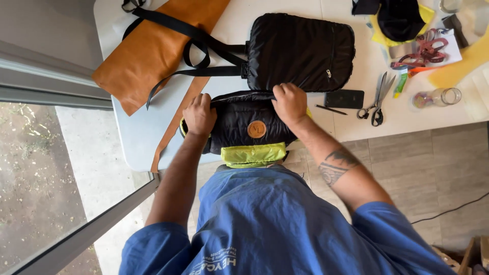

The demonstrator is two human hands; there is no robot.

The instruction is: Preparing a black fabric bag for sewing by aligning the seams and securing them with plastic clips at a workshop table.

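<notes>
At the near edge of the white table point(137, 137) lies a black quilted bag point(244, 119) with a round tan patch on its front and a yellow-green lining point(253, 154) folded out at its near side. Both hands are on it. The left hand point(199, 114) is closed in a fist over the bag's left end, fingers curled around the fabric. The right hand point(289, 103) is clenched on the bag's far edge, toward the right, knuckles up. What is inside the bag cannot be seen.

Just beyond it, touching or almost touching its far edge, lies a flat black quilted pouch point(300, 51) with a zipper down its right side, closed, and black straps point(198, 46) running off to the left. The straps cross a sheet of tan leather point(147, 56) on the far left of the table. To the right of the hands lie a black phone point(344, 99), a pen point(331, 109) and scissors point(377, 99). Farther right, a clear jar point(438, 97) lies on its side holding something small and colourful. Yellow fabric point(453, 71) sits at the far right.
</notes>
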